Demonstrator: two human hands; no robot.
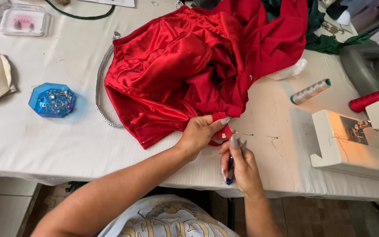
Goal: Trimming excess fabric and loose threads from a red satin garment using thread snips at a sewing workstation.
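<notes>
Left hand [200, 131] pinches the red satin garment [176, 74] strap taut—right hand [241, 164] grips blue snips [230, 173] (snip thread only).

Both bare forearms reach up from the lower edge, converging at the middle. The left hand [199, 131] lies palm down, wrist bent slightly, thumb and forefinger pinched together toward the right. The right hand [241, 164] sits just beside and below it, fingers curled closed, forefinger extended upward, knuckles facing the camera
</notes>
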